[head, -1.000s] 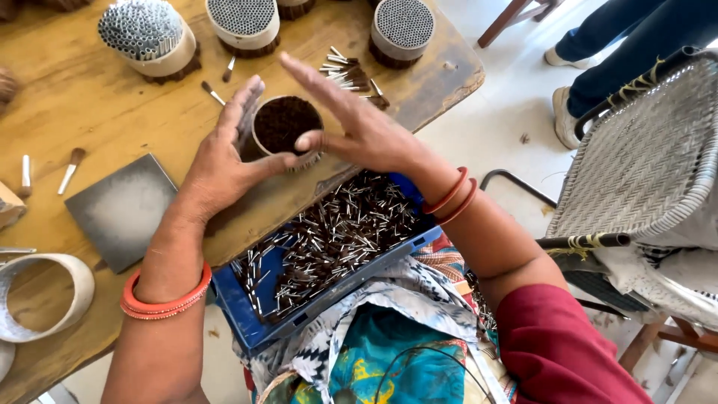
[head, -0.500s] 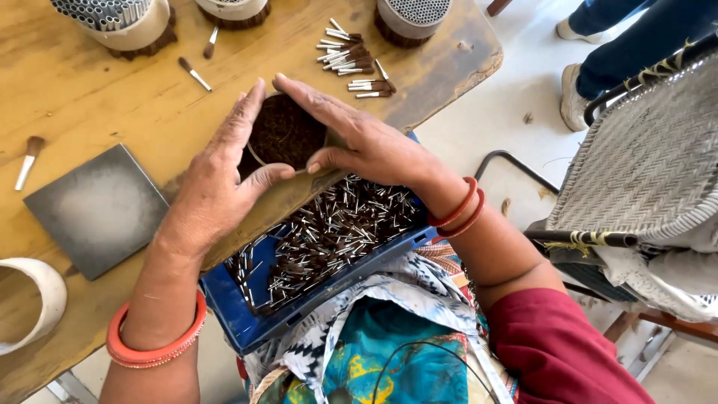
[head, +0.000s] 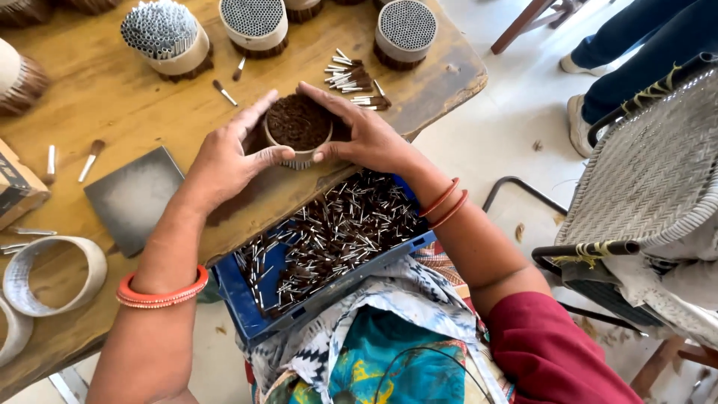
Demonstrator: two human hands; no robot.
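Cupping a round band-wrapped bundle of dark brown bristles (head: 299, 129) from both sides, left hand (head: 228, 158) and right hand (head: 364, 135) closed around its rim at the wooden table's (head: 90, 105) near edge. Just below, on the lap, a blue plastic tray (head: 258, 318) of small metal-capped brushes. Beyond, loose brushes (head: 351, 78) and a silver-topped round bundle (head: 405, 31).

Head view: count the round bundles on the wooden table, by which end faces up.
Silver metal tube ends up: 3
Brown bristle ends up, cupped between left hand and right hand: 1
Total: 4, leaving out cropped ones at the edges.
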